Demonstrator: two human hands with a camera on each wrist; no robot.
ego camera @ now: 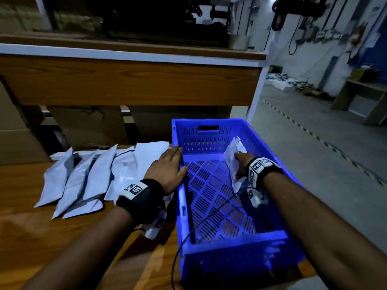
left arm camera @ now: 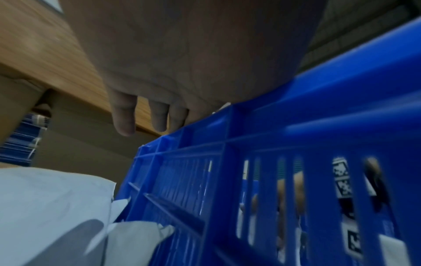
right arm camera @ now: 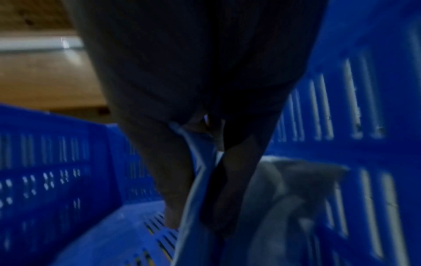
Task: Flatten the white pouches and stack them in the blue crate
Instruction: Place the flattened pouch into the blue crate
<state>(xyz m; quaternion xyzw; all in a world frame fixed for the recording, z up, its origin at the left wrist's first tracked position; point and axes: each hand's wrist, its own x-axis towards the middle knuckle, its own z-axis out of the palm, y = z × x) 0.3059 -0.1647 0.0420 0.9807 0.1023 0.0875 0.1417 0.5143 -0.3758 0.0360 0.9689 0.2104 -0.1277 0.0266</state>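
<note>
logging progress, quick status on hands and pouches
Left hand flat on blue crate rim. Right hand grips white pouch inside crate. Other pouches wait on table. Nothing blocking.

We see a bright blue slotted plastic crate [ego camera: 240, 243], pale white flat plastic pouches [ego camera: 88, 181], a brown wood-grain table top [ego camera: 27, 227], and black wrist straps [ego camera: 144, 197] carrying black-and-white square-pattern tags [ego camera: 258, 165].

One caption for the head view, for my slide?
Right hand holds a white pouch inside the blue crate; left hand rests on its rim.
</note>
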